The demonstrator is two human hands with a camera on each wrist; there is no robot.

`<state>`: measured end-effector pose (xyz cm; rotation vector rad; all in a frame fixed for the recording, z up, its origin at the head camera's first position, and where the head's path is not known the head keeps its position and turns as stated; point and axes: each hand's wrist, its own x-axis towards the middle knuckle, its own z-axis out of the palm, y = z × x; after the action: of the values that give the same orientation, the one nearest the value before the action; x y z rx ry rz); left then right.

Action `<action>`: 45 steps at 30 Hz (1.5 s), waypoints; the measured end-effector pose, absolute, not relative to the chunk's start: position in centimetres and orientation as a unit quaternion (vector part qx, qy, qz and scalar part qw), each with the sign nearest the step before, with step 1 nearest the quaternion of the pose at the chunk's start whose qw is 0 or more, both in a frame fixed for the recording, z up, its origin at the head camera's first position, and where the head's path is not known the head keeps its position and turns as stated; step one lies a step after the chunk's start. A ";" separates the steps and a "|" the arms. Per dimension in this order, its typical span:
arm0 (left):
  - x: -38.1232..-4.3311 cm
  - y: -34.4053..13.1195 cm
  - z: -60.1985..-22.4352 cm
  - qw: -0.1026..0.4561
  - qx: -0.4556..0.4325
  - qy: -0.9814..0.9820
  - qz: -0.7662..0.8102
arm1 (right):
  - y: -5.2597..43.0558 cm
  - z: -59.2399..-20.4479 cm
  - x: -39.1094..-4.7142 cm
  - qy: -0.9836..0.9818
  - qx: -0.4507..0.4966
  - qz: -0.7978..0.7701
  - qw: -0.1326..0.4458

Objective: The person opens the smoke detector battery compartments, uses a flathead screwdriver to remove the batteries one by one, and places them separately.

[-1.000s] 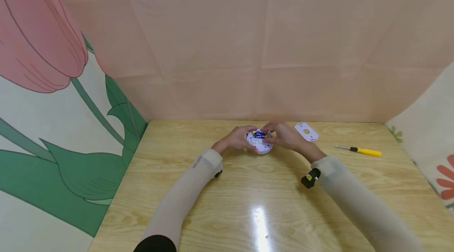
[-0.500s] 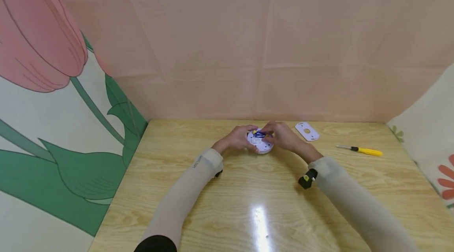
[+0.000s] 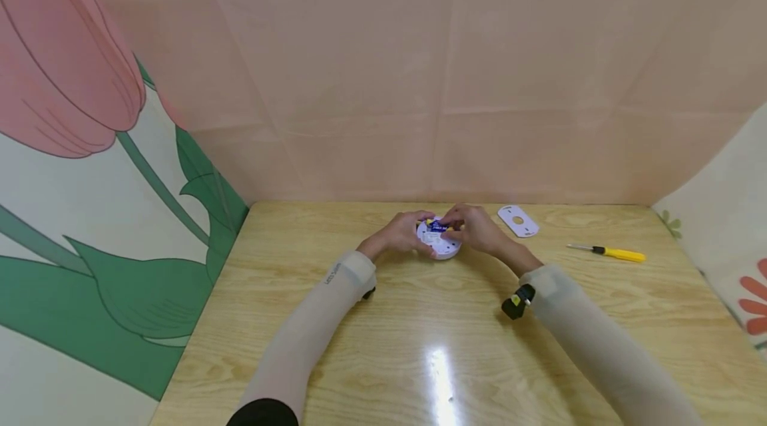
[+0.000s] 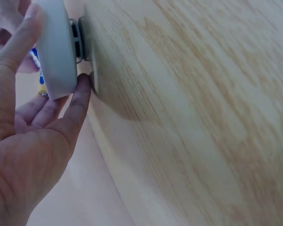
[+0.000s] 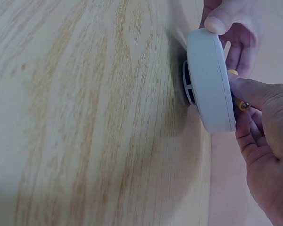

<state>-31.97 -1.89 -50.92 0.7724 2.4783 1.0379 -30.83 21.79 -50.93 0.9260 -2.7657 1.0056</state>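
Note:
Near the table's far edge, a round white smoke detector (image 3: 443, 249) rests with its battery side up. My left hand (image 3: 400, 233) holds its rim from the left, thumb on the near side. Blue-and-yellow batteries (image 3: 438, 227) lie across its far part, partly covered by fingers. From the right, my right hand (image 3: 479, 229) pinches a battery (image 5: 243, 104), with the thumb on it in the right wrist view. The detector's vented dome (image 5: 188, 84) faces the tabletop. How deep the batteries sit is hidden.
A white mounting plate (image 3: 528, 229) with a central hole lies behind the right wrist. Farther right is a screwdriver (image 3: 623, 255) with a yellow handle. The wooden table (image 3: 359, 359) meets a fabric backdrop (image 3: 359, 146) at its far edge.
The right wrist has shifted slightly to the left, and its fingers have moved a little over the batteries. The left hand and the detector stay nearly in place.

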 end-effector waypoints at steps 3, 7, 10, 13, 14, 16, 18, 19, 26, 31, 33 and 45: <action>-32.0 -1.9 -50.9 0.168 0.275 0.873 0.367 | 21.8 -51.1 -30.8 -0.899 0.295 0.323 0.028; -32.0 -1.9 -50.9 0.168 0.272 0.875 0.363 | 21.8 -51.2 -30.8 -0.897 0.291 0.333 0.023; -32.0 -2.0 -50.9 0.170 0.267 0.877 0.362 | 21.9 -51.2 -30.7 -0.892 0.288 0.349 0.021; -32.0 -1.9 -50.9 0.173 0.266 0.875 0.365 | 22.0 -51.2 -30.6 -0.885 0.288 0.365 0.021; -32.0 -1.9 -50.9 0.173 0.266 0.875 0.365 | 22.0 -51.3 -30.6 -0.884 0.289 0.368 0.020; -32.0 -1.9 -51.0 0.173 0.268 0.874 0.366 | 22.1 -51.4 -30.6 -0.880 0.290 0.376 0.020; -32.0 -1.9 -50.9 0.174 0.269 0.874 0.367 | 22.1 -51.5 -30.6 -0.878 0.291 0.380 0.020; -32.0 -2.0 -50.9 0.175 0.268 0.873 0.367 | 22.2 -51.6 -30.6 -0.877 0.290 0.383 0.020; -32.0 -2.0 -50.9 0.179 0.265 0.874 0.367 | 22.4 -52.1 -30.8 -0.878 0.268 0.395 0.014; -31.9 -1.9 -50.8 0.179 0.264 0.874 0.367 | 22.6 -52.3 -30.8 -0.866 0.272 0.419 0.024; -31.9 -1.9 -50.8 0.180 0.263 0.873 0.368 | 22.8 -52.2 -30.7 -0.861 0.276 0.427 0.029; -31.9 -1.9 -50.8 0.181 0.260 0.872 0.374 | 23.2 -52.2 -30.5 -0.859 0.229 0.457 0.027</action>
<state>-31.94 -1.94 -50.84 0.7353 2.4615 1.0548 -30.52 23.17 -52.18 0.7075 -2.6534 1.4112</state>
